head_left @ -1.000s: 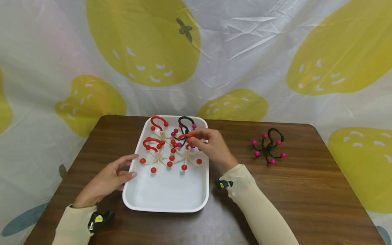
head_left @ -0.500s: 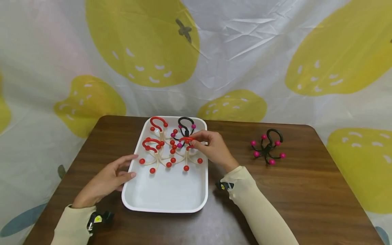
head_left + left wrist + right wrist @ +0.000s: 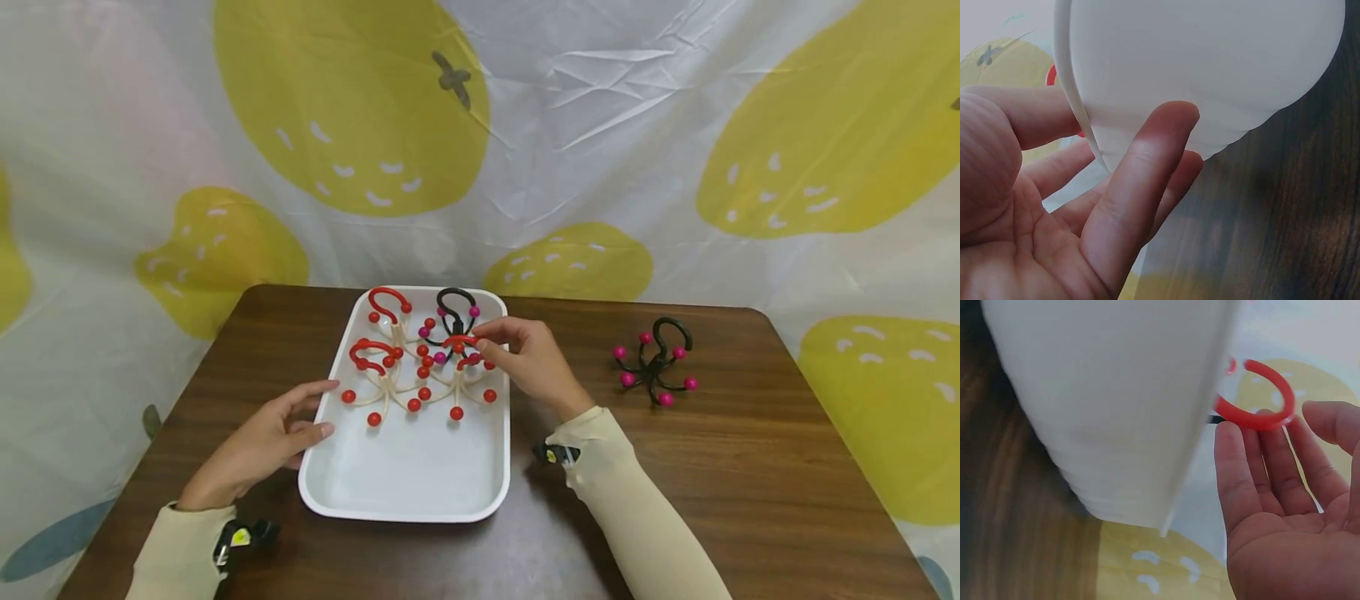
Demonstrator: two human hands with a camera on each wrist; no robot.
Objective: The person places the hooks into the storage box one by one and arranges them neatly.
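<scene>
In the white tray (image 3: 405, 475) stand three cream claw massagers with red hook handles and red ball tips, plus one black claw massager (image 3: 458, 327) with pink tips. At the tray's left rim, my left hand (image 3: 258, 442) holds the edge; the left wrist view shows a thumb partly behind the rim and fingers on the outer wall. My right hand (image 3: 536, 358) is at the red hook of the right-hand cream claw massager (image 3: 458, 382). In the right wrist view its fingers lie fairly straight beside the red hook handle (image 3: 1260, 420), with the thumb slightly apart from it.
A second black claw massager (image 3: 654, 367) with pink tips rests on the brown wooden table (image 3: 720, 467), right of the tray. A fabric backdrop (image 3: 525, 125) with yellow fruit shapes hangs behind the table's back edge.
My right hand has eased slightly rightward, its fingertips loosening on the red hook. The right-hand cream massager has settled a little to the right. My left hand stays at the tray.
</scene>
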